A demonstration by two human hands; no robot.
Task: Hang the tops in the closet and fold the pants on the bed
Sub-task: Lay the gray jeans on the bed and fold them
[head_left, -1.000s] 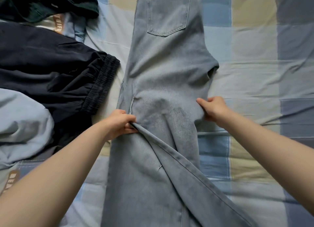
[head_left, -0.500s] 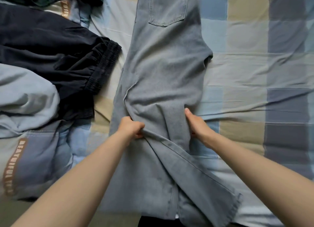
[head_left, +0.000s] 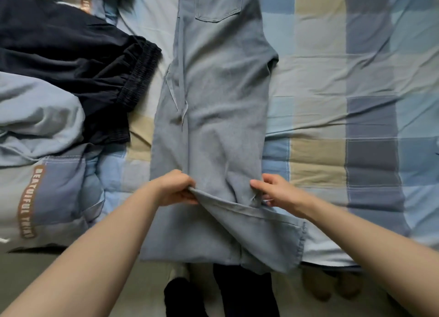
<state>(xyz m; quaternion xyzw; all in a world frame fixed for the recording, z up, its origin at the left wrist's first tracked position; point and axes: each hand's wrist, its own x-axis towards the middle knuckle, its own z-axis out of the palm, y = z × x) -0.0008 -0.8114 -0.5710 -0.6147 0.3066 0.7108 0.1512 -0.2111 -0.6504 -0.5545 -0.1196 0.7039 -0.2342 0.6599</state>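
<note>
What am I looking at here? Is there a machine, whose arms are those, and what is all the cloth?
There is no machine: a person wears a camera on the head, so the single picture looks down along their own bare arms. They stand at a bed covered with a checked sheet. Light blue jeans lie lengthwise down the middle, back pocket at the far end. The left hand grips a fold of a jeans leg, and the right hand pinches the cloth at the other side. To the left lie dark pants with an elastic waistband and a pale blue garment.
</note>
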